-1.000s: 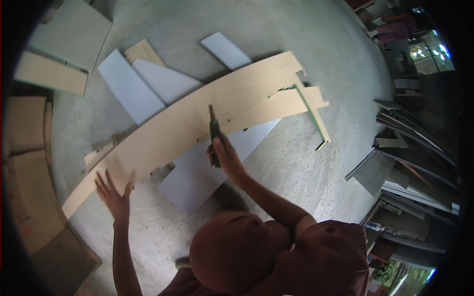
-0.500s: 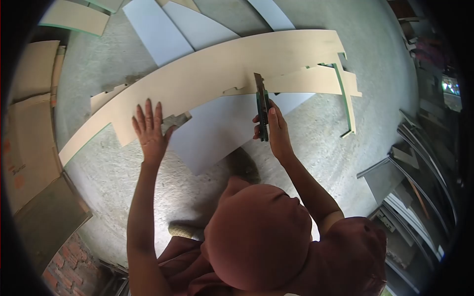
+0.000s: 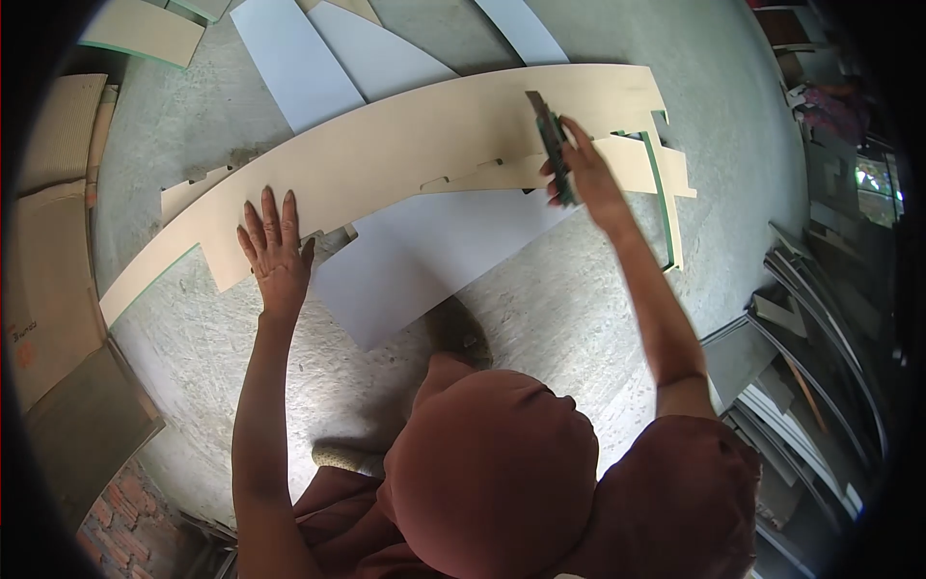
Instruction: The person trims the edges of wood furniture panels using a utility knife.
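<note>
The left hand lies flat, fingers spread, on the long beige board at its eight o'clock end on the concrete floor. The right hand is closed around a green utility knife toward two o'clock. The board overlaps a grey sheet; a slip could gouge it, or the unpinned far end could shift.

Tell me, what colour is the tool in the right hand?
Dark green, seen in the head view: the tool.

Bare concrete floor, long beige board, grey sheets, cardboard at edge
</note>
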A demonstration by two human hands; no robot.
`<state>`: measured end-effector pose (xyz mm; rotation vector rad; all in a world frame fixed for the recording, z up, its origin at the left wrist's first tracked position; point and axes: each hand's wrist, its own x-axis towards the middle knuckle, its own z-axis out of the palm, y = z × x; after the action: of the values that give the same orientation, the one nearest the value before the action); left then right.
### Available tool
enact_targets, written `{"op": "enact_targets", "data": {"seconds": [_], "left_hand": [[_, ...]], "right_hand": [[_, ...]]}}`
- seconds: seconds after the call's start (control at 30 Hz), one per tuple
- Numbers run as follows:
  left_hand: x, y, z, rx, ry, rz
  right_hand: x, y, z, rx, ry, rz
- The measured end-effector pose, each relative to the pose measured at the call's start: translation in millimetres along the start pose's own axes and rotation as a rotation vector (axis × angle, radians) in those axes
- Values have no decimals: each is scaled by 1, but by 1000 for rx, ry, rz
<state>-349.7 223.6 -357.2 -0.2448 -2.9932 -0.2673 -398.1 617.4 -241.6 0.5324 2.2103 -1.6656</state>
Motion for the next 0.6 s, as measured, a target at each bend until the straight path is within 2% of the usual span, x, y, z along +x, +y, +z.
{"op": "enact_targets", "data": {"seconds": [0.1, 0.2, 0.27, 0.4, 0.47, 0.53, 0.6], "left_hand": [[-1, -1, 1, -17, 17, -7], [-1, -1, 0, -33, 30, 7], [0, -1, 2, -21, 27, -8], [-2, -4, 6, 16, 47, -20], [-2, -6, 9, -3, 73, 2], [-2, -7, 9, -4, 61, -11], [-2, -6, 7, -22, 23, -17]], "right_hand": [[27, -30, -18, -163, 45, 93], [36, -39, -9, -1024, 29, -269], [40, -48, 6, -1271, 11, -447], [82, -71, 34, -1335, -75, -642], [99, -91, 46, -1498, -214, -588], [111, -104, 54, -1558, -256, -619], [112, -127, 60, -1637, -369, -516]]}}
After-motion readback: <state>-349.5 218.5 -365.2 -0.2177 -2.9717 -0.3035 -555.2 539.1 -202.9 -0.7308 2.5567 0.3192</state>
